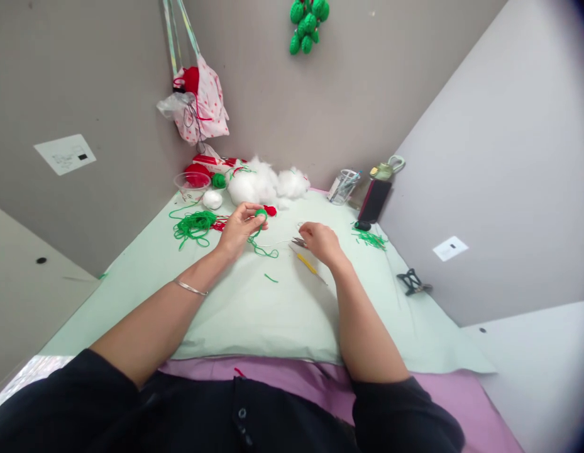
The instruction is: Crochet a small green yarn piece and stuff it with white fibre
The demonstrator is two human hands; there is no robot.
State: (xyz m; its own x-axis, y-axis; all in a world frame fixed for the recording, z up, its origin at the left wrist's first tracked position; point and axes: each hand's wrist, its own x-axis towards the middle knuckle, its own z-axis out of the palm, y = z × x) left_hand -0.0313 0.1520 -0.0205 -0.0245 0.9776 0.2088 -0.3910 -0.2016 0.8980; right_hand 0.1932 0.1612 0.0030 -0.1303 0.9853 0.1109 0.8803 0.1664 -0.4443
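My left hand [239, 231] is closed around a small green crocheted piece [261, 214], with its fingertips and thumb on either side. Green yarn [266, 251] trails from the piece onto the table. From there a thin white thread [278, 243] runs across to my right hand [320, 241], whose thumb and fingers are pinched together on it. Small scissors [299, 242] lie by the right fingertips, partly covered by them. Just below is a yellow-handled crochet hook [307, 263]. A small red crocheted piece [269, 211] sits behind the left hand.
White stuffing [254, 182] is heaped at the back. Loose green yarn [195, 228] lies left, near a clear plastic tub [192, 187]. Green yarn scraps [369, 240], a clear cup [343, 187] and a dark phone [374, 201] are on the right. Partition walls enclose the table.
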